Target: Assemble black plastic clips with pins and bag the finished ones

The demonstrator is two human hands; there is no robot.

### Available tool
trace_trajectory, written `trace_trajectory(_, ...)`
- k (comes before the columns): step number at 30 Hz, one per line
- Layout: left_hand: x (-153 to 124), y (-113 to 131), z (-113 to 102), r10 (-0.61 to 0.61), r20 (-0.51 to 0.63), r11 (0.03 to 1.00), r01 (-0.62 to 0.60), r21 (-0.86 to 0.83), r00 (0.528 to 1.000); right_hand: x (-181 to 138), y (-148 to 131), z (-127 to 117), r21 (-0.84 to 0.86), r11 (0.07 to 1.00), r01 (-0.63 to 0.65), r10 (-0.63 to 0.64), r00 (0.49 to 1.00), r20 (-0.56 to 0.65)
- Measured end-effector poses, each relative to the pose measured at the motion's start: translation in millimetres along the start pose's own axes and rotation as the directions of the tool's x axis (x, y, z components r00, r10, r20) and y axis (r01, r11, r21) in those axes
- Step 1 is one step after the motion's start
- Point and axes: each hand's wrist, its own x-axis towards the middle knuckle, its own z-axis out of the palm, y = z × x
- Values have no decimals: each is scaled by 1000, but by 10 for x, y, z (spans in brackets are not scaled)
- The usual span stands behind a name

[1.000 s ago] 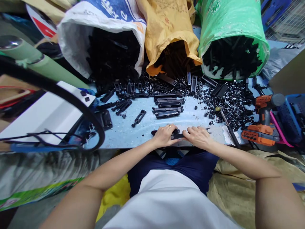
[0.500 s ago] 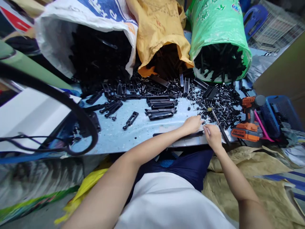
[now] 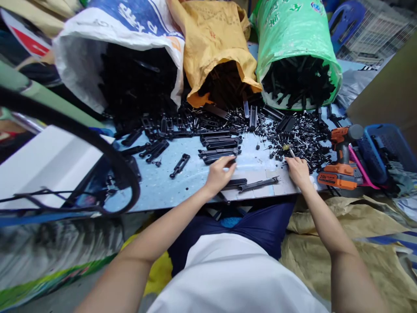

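Curving narrow fingers beside stacked black parts (image 3: 220,142), the left hand (image 3: 219,177) shows no clear hold; the right hand (image 3: 298,171) hides its grip near the hammer (image 3: 286,148); unstacked parts (image 3: 259,184) lie between them

The right hand (image 3: 299,171) hides most of the handle of the yellow-headed tool (image 3: 292,152); whether the fingers grip it is unclear. The left hand (image 3: 220,176) covers the left end of a black bar (image 3: 239,182) at the worktop (image 3: 159,189)'s near edge, and whether its fingertips touch the stacked black parts (image 3: 220,142) cannot be told. Toward the right end, the black-headed fasteners (image 3: 312,139) are too small to show threads. The white sack (image 3: 78,52), yellow sack (image 3: 215,39) and green sack (image 3: 296,37), along the far edge, are cut off above, their contents lost in darkness.
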Motion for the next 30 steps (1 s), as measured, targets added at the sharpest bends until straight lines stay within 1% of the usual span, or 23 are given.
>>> trace_trajectory(1,-140,-107,-125,-4,-105,1000,6,21,995,22,-2,6,48,999,-2,3,1000,-26)
trace_trajectory(2,-278,-191,-219,3,-177,998,7,57,984,41,-17,8,108,994,1,5,998,-62)
trace_trajectory(4,-509,-291,-319,44,-274,990,-5,142,961,80,-98,-10,246,968,45,-15,992,-124)
trace_trajectory(7,-687,-337,-329,152,-348,960,-54,275,925,139,-337,-97,404,899,169,-106,979,-174)
trace_trajectory(10,-724,-375,-321,239,-365,920,-90,380,900,181,-614,-232,464,850,250,-172,964,-205)
trace_trajectory(13,-752,-439,-350,289,-286,892,-148,428,914,180,-832,-347,469,833,292,-221,954,-201)
trace_trajectory(15,-783,-476,-374,320,-221,885,-206,418,921,159,-941,-377,480,816,322,-268,947,-179)
trace_trajectory(18,-813,-499,-400,347,-131,883,-276,378,929,125,-1073,-346,502,784,366,-342,929,-143)
trace_trajectory(20,-807,-503,-410,360,-58,878,-317,360,931,118,-1139,-304,504,776,379,-367,921,-128)
trace_trajectory(22,-779,-511,-419,382,19,865,-365,344,924,126,-1186,-277,492,778,392,-383,916,-124)
trace_trajectory(24,-741,-530,-432,413,72,852,-414,320,908,142,-1220,-275,460,783,418,-414,903,-115)
trace_trajectory(27,-696,-562,-468,465,101,827,-473,305,879,152,-1258,-286,355,807,472,-478,875,-77)
trace_trajectory(28,-688,-564,-482,468,116,820,-479,314,876,147,-1267,-279,315,814,489,-495,866,-66)
trace_trajectory(30,-684,-537,-501,430,151,813,-454,363,890,121,-1273,-232,263,808,527,-532,845,-58)
